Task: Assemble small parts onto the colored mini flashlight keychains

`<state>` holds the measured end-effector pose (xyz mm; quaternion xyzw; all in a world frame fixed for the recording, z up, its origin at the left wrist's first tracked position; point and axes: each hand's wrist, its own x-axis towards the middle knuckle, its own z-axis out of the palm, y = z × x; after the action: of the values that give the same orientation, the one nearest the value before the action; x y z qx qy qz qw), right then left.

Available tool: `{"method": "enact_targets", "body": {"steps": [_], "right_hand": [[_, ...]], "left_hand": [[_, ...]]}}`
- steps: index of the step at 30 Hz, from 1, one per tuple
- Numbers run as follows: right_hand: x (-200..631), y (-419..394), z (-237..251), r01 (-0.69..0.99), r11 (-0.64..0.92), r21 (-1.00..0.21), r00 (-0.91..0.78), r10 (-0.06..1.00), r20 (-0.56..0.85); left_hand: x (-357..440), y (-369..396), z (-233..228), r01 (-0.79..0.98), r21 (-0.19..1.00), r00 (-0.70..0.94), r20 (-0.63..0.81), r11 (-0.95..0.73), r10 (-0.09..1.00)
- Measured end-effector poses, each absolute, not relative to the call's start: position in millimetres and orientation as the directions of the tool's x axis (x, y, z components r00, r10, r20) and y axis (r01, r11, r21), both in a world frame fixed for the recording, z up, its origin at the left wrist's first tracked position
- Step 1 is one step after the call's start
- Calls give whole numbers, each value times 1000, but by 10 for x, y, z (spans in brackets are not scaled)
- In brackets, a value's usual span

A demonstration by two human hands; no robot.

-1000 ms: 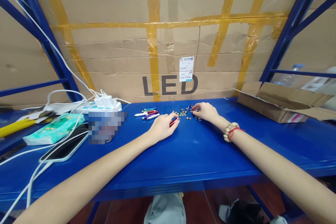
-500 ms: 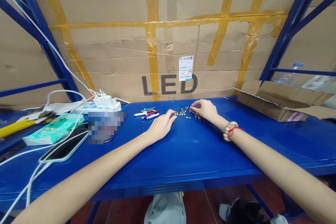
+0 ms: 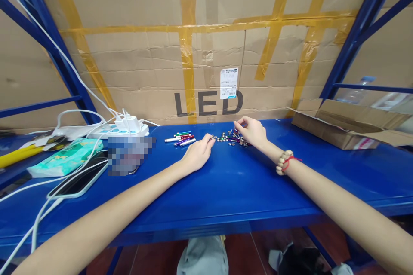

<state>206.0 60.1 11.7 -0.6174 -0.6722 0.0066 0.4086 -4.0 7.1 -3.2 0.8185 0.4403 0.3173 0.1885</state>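
Left hand (image 3: pixel 197 154): fingers curled, fingertips at the pile's near edge; grip unclear.
Right hand (image 3: pixel 253 132): fingertips pinched in the pile of small metal pieces (image 3: pixel 229 137).
Bench (image 3: pixel 232 184): glossy blue metal.

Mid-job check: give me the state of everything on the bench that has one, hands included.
Left hand: on the shelf, fingertips at the small metal parts.
Right hand: raised, pinching over the parts.
Pen-like sticks: lying flat.
Power strip: chargers plugged in.
Cardboard box: open.
Phone: screen dark, cabled.

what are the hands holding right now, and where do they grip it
Cannot be told: both the left hand and right hand reach the pile of small metal parts, fingertips too small to read.
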Motion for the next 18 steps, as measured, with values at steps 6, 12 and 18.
{"method": "enact_targets", "body": {"steps": [6, 12, 18], "right_hand": [[1839, 465, 152, 556, 472, -684, 31, 810, 585], [1702, 386, 148, 232, 434, -871, -119, 901, 417], [1641, 346, 91, 151, 364, -919, -300, 903, 308]], "left_hand": [[-48, 116, -58, 410, 738, 355, 412, -536, 839], [-54, 124, -38, 332, 826, 332, 349, -455, 876], [-63, 156, -58, 218, 851, 333, 396, -478, 856]]}}
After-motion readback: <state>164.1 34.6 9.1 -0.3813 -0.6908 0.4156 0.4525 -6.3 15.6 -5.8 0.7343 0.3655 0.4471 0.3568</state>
